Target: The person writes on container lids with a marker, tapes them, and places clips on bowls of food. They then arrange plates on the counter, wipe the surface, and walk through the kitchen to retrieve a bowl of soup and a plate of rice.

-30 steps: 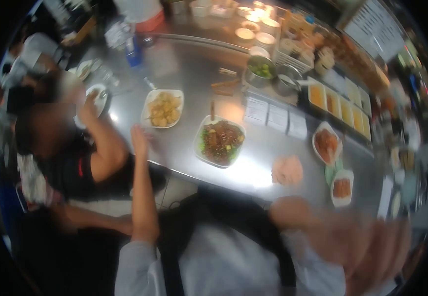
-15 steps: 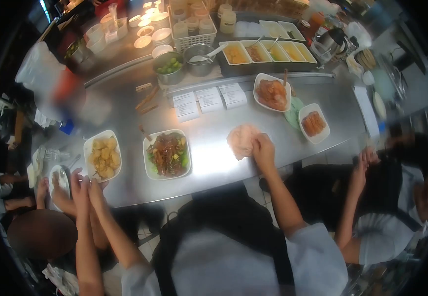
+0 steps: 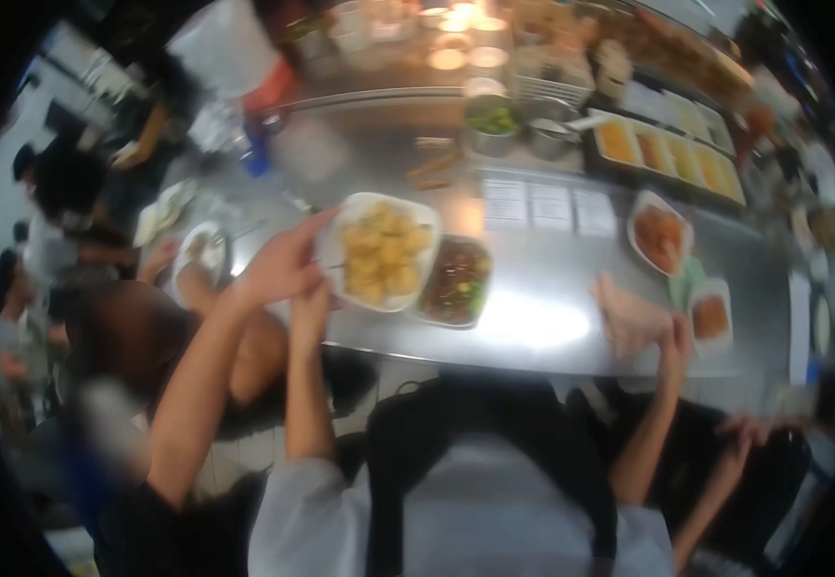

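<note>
A single head-worn camera looks forward and steeply down over the wearer's own chest onto the steel bench (image 3: 533, 317), close enough that the forearms run up from the bottom edge. The fisheye lens bends the scene into a dark-rimmed circle, with the bench's far side at the top.

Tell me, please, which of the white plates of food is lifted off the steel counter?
The white plate of yellow fried pieces, held at its left edge by hands; the other plates rest on the counter.
</note>
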Available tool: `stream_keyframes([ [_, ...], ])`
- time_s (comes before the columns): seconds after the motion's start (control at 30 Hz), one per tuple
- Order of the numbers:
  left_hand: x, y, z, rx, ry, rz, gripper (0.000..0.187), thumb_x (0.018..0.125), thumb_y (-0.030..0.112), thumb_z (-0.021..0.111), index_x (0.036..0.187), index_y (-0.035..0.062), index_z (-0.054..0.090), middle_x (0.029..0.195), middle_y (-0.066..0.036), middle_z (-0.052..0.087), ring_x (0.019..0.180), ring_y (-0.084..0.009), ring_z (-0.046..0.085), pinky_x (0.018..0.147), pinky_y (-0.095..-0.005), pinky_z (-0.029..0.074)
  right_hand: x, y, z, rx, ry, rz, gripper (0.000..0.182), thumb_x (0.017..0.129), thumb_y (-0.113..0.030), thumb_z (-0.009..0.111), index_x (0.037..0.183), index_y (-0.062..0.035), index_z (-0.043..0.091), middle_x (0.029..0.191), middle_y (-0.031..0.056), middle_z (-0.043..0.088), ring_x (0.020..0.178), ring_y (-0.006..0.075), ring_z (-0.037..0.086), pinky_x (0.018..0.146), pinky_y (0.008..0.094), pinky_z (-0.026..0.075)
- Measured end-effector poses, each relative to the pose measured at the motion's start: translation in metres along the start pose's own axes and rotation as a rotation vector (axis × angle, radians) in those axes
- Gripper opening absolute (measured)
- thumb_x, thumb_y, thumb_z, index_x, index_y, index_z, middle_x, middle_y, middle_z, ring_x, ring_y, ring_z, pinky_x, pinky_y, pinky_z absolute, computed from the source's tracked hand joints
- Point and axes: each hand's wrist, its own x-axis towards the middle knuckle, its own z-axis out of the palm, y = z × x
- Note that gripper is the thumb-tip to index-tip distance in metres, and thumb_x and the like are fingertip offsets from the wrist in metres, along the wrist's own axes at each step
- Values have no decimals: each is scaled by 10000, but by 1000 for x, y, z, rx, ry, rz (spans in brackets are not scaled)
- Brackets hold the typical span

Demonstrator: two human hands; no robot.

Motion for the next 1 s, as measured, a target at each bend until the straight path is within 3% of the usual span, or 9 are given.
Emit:
stream_keyframes([
  [0.03,-13,-16,17,-180,173,-49,560,768,-12,415,1304,-50,255,1188,-165,409,938,-198,527,597,-263,564,-1,4,4,29,15,54,166,883,-209,529,890,-44,507,766,-3,488,739,82,453,631,214,381],
  [0.07,-13,-11,20,-279,203,-90,546,758,-35,417,1289,-35,288,1089,-146,480,848,-164,552,575,-252,557,-5,-8,14,29,21,95,152,883,-192,523,876,-41,504,779,-1,481,726,84,446,641,214,379],
  [0.23,-14,6,33,-346,124,-105,484,808,-12,413,1270,-64,279,1130,-150,453,813,-169,568,523,-239,555,-13,-4,22,-256,81,79,173,901,-205,478,923,-35,500,837,21,506,745,97,475,656,221,390],
  [0.3,-28,4,9,-299,197,-29,462,815,3,421,1255,-75,302,1117,-159,470,797,-173,578,512,-233,547,2,6,31,48,45,135,176,900,-202,476,940,-32,497,848,20,511,753,95,481,660,221,391],
  [0.33,-31,4,6,-278,110,-119,434,821,23,426,1232,-84,337,1095,-164,496,793,-176,587,509,-230,538,-1,10,14,301,95,210,180,898,-199,473,957,-30,493,859,19,516,761,92,486,663,222,393],
  [0.5,-25,64,60,-262,-157,-293,350,838,84,418,1130,-99,474,881,-118,608,681,-155,610,540,-235,524,1,-24,-18,418,141,249,213,865,-196,520,1005,-37,507,849,0,531,731,78,488,629,235,401],
  [0.67,-28,63,152,-300,-417,-200,311,830,15,380,1103,-66,507,805,-112,611,598,-134,610,496,-228,503,15,-14,-11,-195,-141,133,141,823,-133,537,871,-3,562,753,28,539,712,115,516,652,258,418],
  [0.87,-34,49,244,-102,-646,-112,204,831,43,432,970,-66,534,682,-135,611,520,-183,624,466,-266,490,55,-25,11,-214,-62,-172,112,797,-95,551,850,3,555,729,74,551,714,146,535,676,264,429],
  [1.0,-35,43,263,-56,-698,-125,243,803,41,421,982,-72,540,655,-146,601,534,-201,630,490,-282,487,60,-47,53,-233,-303,-119,87,774,-91,555,782,-6,573,809,105,601,737,196,566,700,306,444],
])
